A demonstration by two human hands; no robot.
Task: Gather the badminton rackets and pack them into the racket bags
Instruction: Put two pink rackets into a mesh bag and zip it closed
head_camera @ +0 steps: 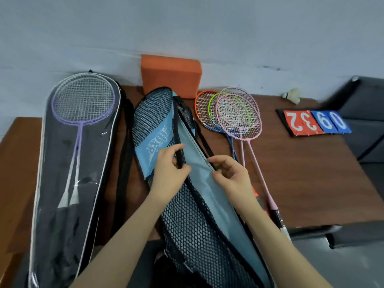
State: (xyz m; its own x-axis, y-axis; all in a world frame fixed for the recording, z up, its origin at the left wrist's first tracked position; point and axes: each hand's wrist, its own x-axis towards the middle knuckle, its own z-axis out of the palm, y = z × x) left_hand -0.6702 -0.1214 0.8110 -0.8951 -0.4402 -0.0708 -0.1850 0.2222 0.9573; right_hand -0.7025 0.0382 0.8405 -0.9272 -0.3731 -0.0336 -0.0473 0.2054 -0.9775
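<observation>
Left hand (170, 163) pinches blue mesh bag (199, 204) upper flap; right hand (230, 173) pinches lower edge. Spread opening wide. Loose rackets (228, 113) lie at 2 o'clock, near bag.

On the table (301, 173), a clear-fronted bag (68, 163) is lying at the left with two rackets (82, 104) inside it. A mesh bag (187, 194) is lying just right of it, both hands at its opening. Loose rackets (232, 113) are overlapping right of that. A block (171, 76) is standing behind against the wall; number cards (313, 122) and a shuttlecock (292, 95) are sitting far right.
</observation>
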